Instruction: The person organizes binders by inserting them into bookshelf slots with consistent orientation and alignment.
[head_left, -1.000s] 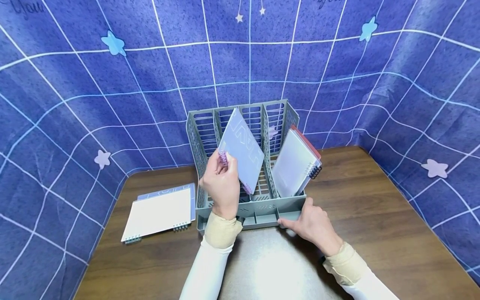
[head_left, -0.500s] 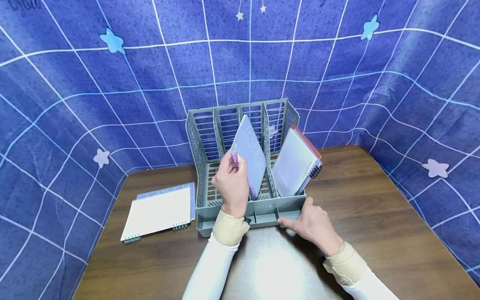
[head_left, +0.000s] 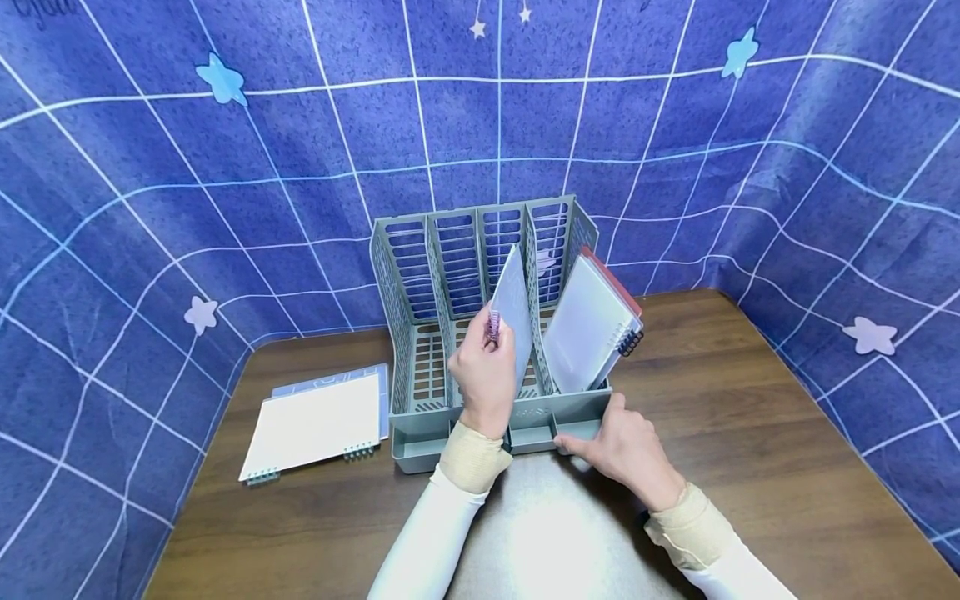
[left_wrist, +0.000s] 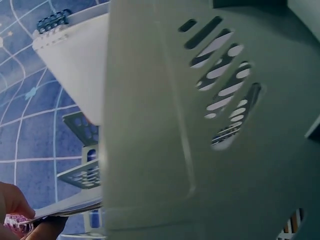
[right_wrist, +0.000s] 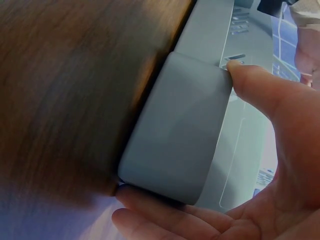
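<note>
A light-blue notebook with a purple-pink spiral (head_left: pixel 516 312) is held upright, almost edge-on, in the third slot from the left of a grey-green file organizer (head_left: pixel 423 423). My left hand (head_left: pixel 486 379) pinches it by its spiral edge; the left wrist view catches those fingertips and the spiral (left_wrist: pixel 19 224) at the lower left. Whether its lower end touches the slot's floor is hidden. At the organizer's front right corner, my right hand (head_left: pixel 630 450) grips the small front tray (right_wrist: pixel 180 125), thumb over the rim and fingers around the end.
In the rightmost slot, several spiral notebooks (head_left: pixel 588 333) lean, a white cover foremost and a red one behind. Left of the organizer, a white spiral pad (head_left: pixel 318 429) lies on a blue notebook (head_left: pixel 281 390) on the wooden table (head_left: pixel 772 467). A blue patterned cloth (head_left: pixel 645 125) hangs behind.
My left hand has moved right with the blue notebook, turning it from slanted and broad-faced to nearly edge-on, and lower in the slot. My right hand has stayed on the corner.
</note>
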